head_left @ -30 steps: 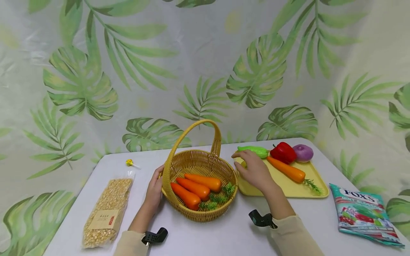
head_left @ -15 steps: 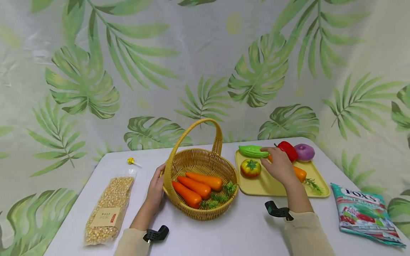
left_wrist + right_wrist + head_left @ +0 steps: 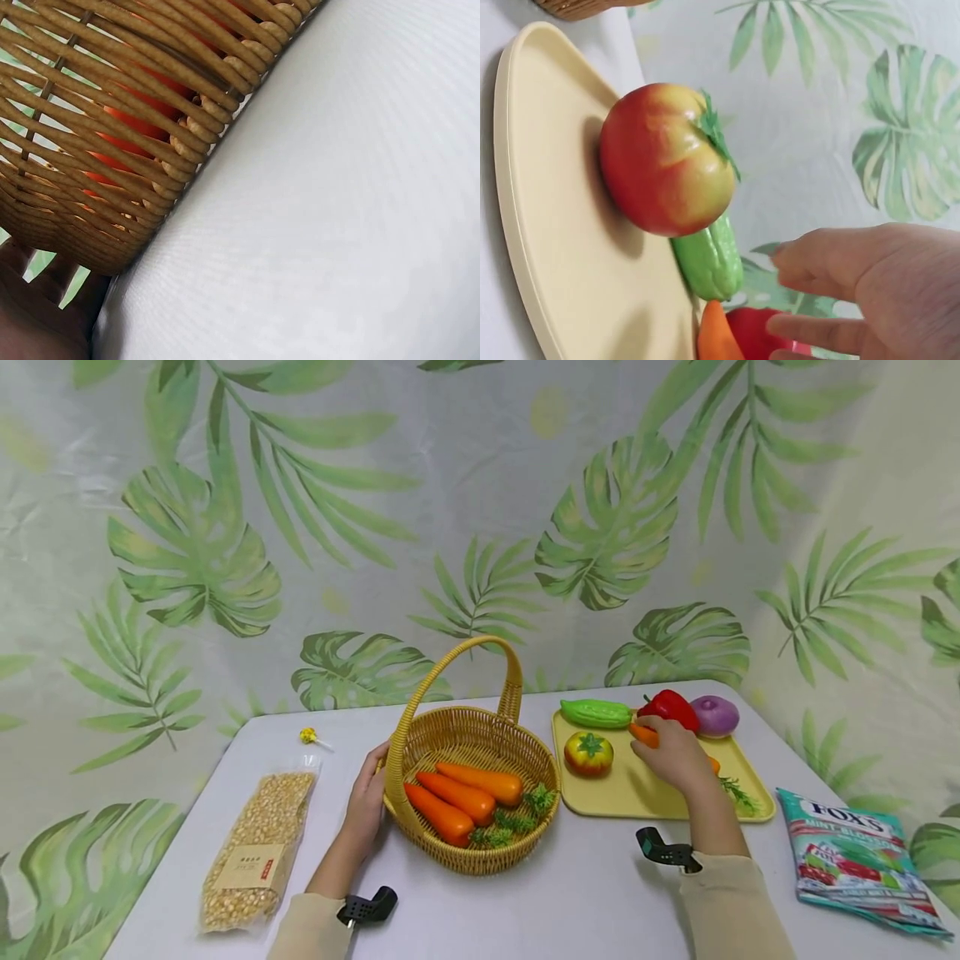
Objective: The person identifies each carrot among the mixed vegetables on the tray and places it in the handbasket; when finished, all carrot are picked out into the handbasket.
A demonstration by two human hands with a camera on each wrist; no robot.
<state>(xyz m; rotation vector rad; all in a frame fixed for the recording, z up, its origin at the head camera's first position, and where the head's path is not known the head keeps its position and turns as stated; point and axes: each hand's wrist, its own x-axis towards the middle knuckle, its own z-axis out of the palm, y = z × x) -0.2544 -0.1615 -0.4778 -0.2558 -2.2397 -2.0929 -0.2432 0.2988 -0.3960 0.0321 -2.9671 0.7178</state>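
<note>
A wicker basket stands mid-table with its handle up and three orange carrots inside. My left hand grips its left side; in the left wrist view the fingers lie against the weave. Over the yellow tray, my right hand reaches above another carrot and hides its middle. In the right wrist view its fingers are spread, with that carrot and a red bell pepper beyond them. A red-yellow tomato sits on the tray left of this hand.
A green bumpy gourd-like vegetable and a purple round vegetable lie along the tray's back. A bag of corn kernels and a yellow lollipop lie left. A teal candy bag is at the right edge.
My right hand has moved right from over the tomato to the carrot on the tray, uncovering the tomato. The left hand and the basket have stayed in place.
</note>
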